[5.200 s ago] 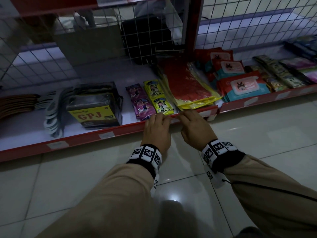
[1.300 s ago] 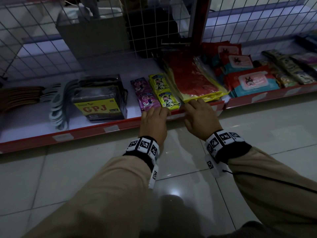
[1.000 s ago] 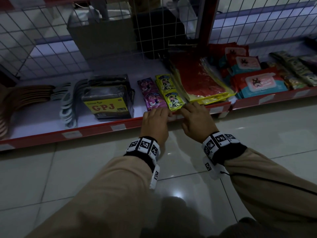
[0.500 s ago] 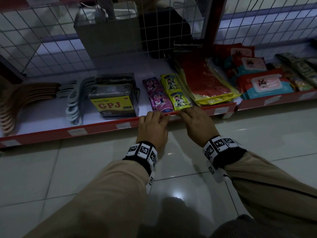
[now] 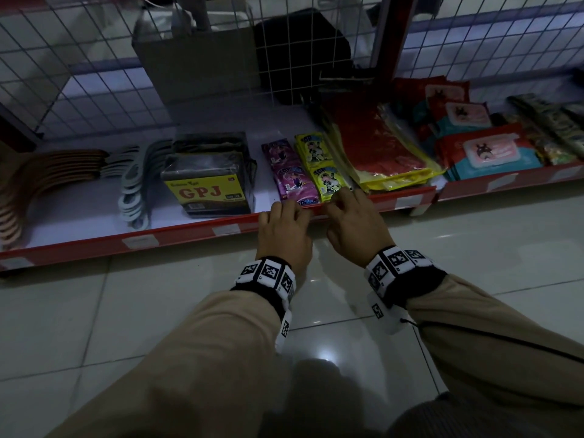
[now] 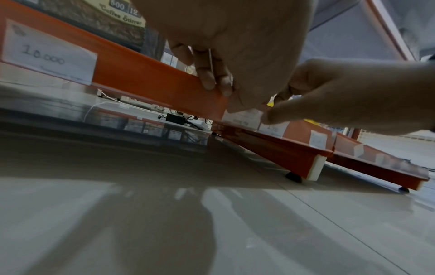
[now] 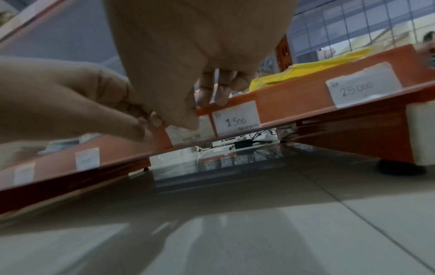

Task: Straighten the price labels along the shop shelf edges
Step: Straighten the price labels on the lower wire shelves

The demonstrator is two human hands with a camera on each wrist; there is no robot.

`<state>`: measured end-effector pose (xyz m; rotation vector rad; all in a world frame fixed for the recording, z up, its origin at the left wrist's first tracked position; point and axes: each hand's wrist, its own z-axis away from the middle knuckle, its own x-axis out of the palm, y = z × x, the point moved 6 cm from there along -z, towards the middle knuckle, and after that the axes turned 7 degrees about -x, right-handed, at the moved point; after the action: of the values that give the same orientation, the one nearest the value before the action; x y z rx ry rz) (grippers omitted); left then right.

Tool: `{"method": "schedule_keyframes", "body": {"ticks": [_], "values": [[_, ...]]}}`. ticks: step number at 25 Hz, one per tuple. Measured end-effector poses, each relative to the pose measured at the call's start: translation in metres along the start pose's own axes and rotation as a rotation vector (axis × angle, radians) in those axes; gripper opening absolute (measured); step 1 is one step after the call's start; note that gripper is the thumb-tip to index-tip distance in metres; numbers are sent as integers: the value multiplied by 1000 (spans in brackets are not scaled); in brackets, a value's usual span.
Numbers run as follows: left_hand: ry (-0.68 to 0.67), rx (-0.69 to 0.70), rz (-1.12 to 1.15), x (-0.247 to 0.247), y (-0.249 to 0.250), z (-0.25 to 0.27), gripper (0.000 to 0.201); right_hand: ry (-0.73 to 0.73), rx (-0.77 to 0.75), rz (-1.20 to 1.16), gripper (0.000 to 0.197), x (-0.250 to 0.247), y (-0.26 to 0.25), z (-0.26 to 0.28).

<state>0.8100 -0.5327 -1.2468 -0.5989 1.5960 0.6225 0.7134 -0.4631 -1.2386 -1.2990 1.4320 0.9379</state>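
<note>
Both hands at the red front edge (image 5: 196, 230) of the lowest shelf, side by side. Left hand (image 5: 284, 235) curled over the rim, fingertips (image 6: 209, 81) hooked on top of the strip, thumb pressed to the face beside a white label (image 7: 188, 134). Right hand (image 5: 354, 229) bent likewise, fingers (image 7: 209, 91) draped over the rim, thumb tip down on that same label; neither hand closed round anything loose. Just right of it, a label marked 1500 (image 7: 236, 118), sitting straight in the strip. Further right, near the shelf's corner, one marked 25000 (image 7: 362, 85), tilted. Left along the edge, a 10000 label (image 6: 47, 55) below the GPJ box (image 5: 208, 181). Sachets (image 5: 308, 172) right behind the hands.
</note>
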Motion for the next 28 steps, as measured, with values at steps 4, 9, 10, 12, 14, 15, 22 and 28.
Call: {"method": "schedule_keyframes", "body": {"ticks": [4, 9, 10, 12, 14, 15, 22, 28], "values": [[1, -6, -9, -2, -1, -2, 39, 34, 84, -118, 18, -2, 11, -6], [9, -60, 92, -6, -4, -6, 30, 109, 116, -327, 18, -9, 22, -8], [16, -67, 127, -6, -5, -6, 29, 169, 163, -427, 16, -12, 26, -7], [29, -84, 206, -7, -7, -6, 27, 264, 309, -644, 11, -14, 35, -5], [34, -110, 271, -6, -10, -6, 30, 307, 461, -909, 9, -9, 37, -4], [35, -121, 303, -6, -11, -7, 33, 318, 519, -1058, 10, -4, 35, -4], [55, -147, 393, -8, -12, -8, 23, 226, 550, -1248, 14, 12, 14, -4], [16, -69, 320, -9, -13, -9, 22, 229, 333, -1085, 24, -7, 17, -14]]}}
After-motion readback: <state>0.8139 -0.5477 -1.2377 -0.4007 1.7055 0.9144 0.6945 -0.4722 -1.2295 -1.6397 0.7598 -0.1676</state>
